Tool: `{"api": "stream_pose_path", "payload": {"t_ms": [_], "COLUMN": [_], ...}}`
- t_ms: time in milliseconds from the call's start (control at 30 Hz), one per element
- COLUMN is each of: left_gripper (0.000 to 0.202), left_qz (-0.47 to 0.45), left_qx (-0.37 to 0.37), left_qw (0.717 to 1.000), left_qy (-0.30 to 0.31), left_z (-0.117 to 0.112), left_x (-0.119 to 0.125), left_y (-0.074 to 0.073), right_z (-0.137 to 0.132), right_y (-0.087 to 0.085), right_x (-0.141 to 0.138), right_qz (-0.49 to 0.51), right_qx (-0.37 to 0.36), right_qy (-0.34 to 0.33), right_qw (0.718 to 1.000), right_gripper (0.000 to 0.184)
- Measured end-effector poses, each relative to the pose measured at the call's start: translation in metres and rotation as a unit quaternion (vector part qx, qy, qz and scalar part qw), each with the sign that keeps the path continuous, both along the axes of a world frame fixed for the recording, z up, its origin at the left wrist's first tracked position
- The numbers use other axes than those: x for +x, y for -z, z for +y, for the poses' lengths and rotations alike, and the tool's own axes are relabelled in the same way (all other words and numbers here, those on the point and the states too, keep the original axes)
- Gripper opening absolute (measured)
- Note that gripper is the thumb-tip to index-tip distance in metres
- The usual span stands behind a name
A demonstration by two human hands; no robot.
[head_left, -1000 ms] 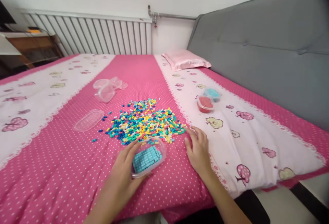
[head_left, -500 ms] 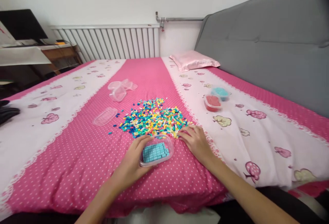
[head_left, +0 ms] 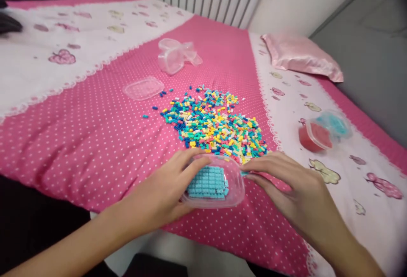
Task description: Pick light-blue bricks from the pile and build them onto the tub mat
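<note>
My left hand [head_left: 173, 179] grips the left side of a clear plastic container [head_left: 235, 186], its thumb and fingers around the rim. Light-blue building bricks [head_left: 207, 182] sit packed in rows inside, mostly toward the left end, with a few at a slant on the right. Just off the container's right rim, my right hand [head_left: 286, 183] pinches a small light-blue brick [head_left: 244, 173] between thumb and forefinger. Beyond both hands spreads a loose pile of small multicoloured bricks [head_left: 216, 126] in blue, green, yellow, white and pink.
On the pink dotted bedspread [head_left: 95, 141] lie a clear lid [head_left: 144, 88] and several clear containers [head_left: 173, 58]. To the right stand a container of red pieces [head_left: 314, 137] and one of light-blue pieces [head_left: 337, 125]. A pink pillow [head_left: 300, 58] rests near the grey headboard [head_left: 375, 43].
My right hand has come from the pile's edge to the container's right rim, now with a light-blue brick in its fingers. The view has tilted down and turned. My left hand still holds the container.
</note>
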State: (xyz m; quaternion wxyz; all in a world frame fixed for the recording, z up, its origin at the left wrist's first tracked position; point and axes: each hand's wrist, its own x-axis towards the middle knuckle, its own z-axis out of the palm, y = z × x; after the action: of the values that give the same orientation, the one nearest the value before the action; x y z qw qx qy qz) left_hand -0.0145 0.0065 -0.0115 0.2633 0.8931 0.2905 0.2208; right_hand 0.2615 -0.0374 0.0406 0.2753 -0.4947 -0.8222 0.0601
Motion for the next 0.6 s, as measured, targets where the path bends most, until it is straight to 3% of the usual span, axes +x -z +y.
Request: {"api": "stream_pose_path", "payload": {"t_ms": [100,233,433,600], "left_gripper": [0.073,0.07,0.064,0.063], "left_qz": [-0.014,-0.033,-0.045,-0.056], "left_qx": [-0.003,0.017,0.029,0.023], "left_qw": [1.0,0.999,0.999,0.998], "left_qy": [-0.001,-0.001,0.002,-0.004], "left_z": [-0.001,-0.002,-0.004,-0.005], "left_x": [0.002,0.006,0.009,0.008], "left_y": [0.004,0.008,0.006,0.007], "right_z": [0.018,0.034,0.04,0.04], "right_y": [-0.017,-0.024,-0.027,-0.027], "right_x": [-0.014,-0.029,-0.04,-0.042], "right_qz": [-0.161,-0.313,-0.41,-0.417], "right_qx": [0.038,0.057,0.04,0.038], "right_qy": [-0.098,-0.15,-0.152,-0.156], "right_qw": [0.981,0.936,0.898,0.895], "right_gripper": [0.02,0.022,0.016,0.015]}}
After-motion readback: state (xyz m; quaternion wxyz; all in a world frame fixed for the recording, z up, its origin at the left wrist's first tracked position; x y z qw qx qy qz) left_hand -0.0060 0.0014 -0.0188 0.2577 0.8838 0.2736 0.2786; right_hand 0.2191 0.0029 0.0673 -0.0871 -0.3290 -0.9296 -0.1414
